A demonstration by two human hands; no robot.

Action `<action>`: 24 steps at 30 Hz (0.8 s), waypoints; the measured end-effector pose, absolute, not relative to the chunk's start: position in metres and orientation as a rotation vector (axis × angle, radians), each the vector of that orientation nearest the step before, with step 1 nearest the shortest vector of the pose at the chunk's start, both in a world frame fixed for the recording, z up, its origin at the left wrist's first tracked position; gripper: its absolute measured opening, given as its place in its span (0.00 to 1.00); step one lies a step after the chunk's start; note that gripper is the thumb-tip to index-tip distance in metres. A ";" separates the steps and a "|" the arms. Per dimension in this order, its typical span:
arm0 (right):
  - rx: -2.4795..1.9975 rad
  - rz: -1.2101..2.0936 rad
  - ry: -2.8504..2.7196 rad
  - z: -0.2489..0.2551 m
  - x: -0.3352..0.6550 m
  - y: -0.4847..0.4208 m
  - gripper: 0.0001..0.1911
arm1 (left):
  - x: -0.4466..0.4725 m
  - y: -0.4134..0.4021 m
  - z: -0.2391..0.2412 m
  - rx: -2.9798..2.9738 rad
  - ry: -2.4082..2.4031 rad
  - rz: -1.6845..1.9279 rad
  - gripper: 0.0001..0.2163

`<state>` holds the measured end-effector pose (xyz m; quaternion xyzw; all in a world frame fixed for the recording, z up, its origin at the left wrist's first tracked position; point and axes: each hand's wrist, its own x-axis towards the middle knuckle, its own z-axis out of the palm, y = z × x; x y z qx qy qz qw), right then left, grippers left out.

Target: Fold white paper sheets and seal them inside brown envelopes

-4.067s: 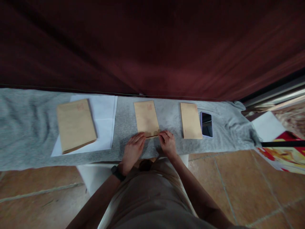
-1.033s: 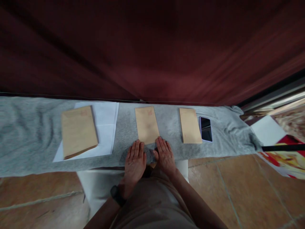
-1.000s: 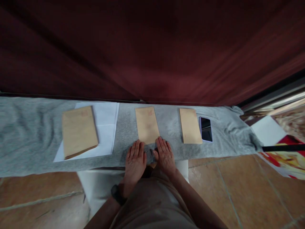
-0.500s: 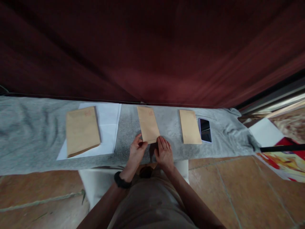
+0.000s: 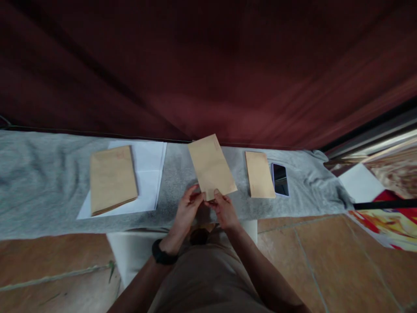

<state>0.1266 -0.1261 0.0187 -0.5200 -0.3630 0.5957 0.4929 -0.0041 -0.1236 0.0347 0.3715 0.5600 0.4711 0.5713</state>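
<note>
A brown paper envelope [image 5: 212,165] is raised in front of me, tilted, its far end near the dark red cloth. My left hand [image 5: 189,203] pinches its near left corner between thumb and fingers. At the near edge, my right hand [image 5: 224,211] grips it with the thumb on top and the fingers underneath. To the left, a stack of brown envelopes [image 5: 113,180] rests on white paper sheets [image 5: 149,174]. On the right lie more brown envelopes [image 5: 259,174], one or a thin pile, I cannot tell which.
A phone [image 5: 280,179] lies beside the right-hand envelopes. Grey cloth [image 5: 306,187] covers the narrow table, and a dark red cloth [image 5: 208,78] rises behind it. A black bar [image 5: 384,204] and a colourful printed bag or sheet [image 5: 387,224] are at far right.
The middle envelope has come up off the grey cloth and turned slightly. My right hand has shifted from lying along its near right corner to gripping the near edge, thumb on top.
</note>
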 end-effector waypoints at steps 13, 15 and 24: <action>-1.295 1.786 -0.873 -0.001 0.138 -0.150 0.26 | -0.037 -0.108 0.005 0.835 1.382 0.923 0.11; -1.350 1.743 -1.006 0.004 0.148 -0.157 0.28 | -0.041 -0.108 0.004 0.894 1.426 0.859 0.10; -1.320 0.432 -2.369 -0.001 0.154 -0.154 0.26 | -0.035 -0.120 0.021 1.354 1.845 0.489 0.17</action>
